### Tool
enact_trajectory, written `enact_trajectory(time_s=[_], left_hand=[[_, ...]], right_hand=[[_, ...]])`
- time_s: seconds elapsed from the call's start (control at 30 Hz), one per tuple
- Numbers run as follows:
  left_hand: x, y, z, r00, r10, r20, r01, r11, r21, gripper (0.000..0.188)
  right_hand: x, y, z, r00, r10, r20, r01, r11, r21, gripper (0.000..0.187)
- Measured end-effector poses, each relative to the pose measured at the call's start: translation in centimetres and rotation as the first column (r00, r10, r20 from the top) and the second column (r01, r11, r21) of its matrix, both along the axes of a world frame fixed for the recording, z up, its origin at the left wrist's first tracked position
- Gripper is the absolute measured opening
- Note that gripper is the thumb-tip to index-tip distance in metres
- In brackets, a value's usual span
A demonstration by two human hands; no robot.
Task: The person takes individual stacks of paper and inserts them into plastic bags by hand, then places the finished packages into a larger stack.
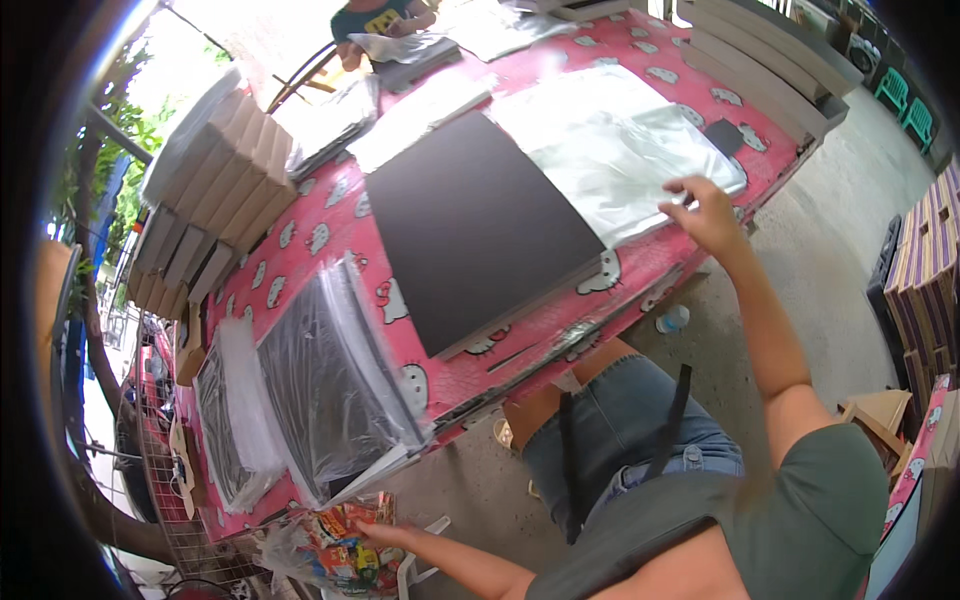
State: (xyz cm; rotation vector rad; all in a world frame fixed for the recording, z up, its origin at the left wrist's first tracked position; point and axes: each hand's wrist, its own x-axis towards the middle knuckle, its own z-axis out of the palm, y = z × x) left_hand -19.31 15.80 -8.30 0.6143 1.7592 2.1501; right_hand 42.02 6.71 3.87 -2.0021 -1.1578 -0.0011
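My right hand [708, 217] hovers at the near right edge of a stack of clear plastic bags [620, 170]. Its fingers are curved, with a gap between them and nothing visible inside. Low on the left, my left hand [385, 534] is beside a bag of colourful printed packets [345, 545], past the table's edge; its fingertips are hard to make out there. Between the hands a large flat black board or box [485, 225] lies on the pink patterned table [405, 352]. Left of it lie plastic-wrapped black panels [325, 375].
Stacked boxes [215, 175] rise at the table's left side, and long grey panels [770, 60] lie at the far right. Another person [380, 22] sits across the table, hands on a wrapped dark item. A plastic bottle [672, 319] stands on the floor; cartons [925, 270] are stacked right.
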Motion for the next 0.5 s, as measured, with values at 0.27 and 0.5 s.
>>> enact_trajectory(time_s=[0.27,0.5], left_hand=[[7.1,0.7,9.5,0.995,-0.061,0.073,0.063,0.998,-0.025,0.035],[18.1,2.4,16.4,0.914,-0.404,-0.033,0.405,0.909,0.102,0.040]], right_hand=[[7.7,7.7,-1.0,0.911,-0.327,0.253,0.357,0.930,-0.084,0.065],[15.9,14.6,3.0,0.880,0.169,-0.445,0.054,0.893,0.446,0.030]])
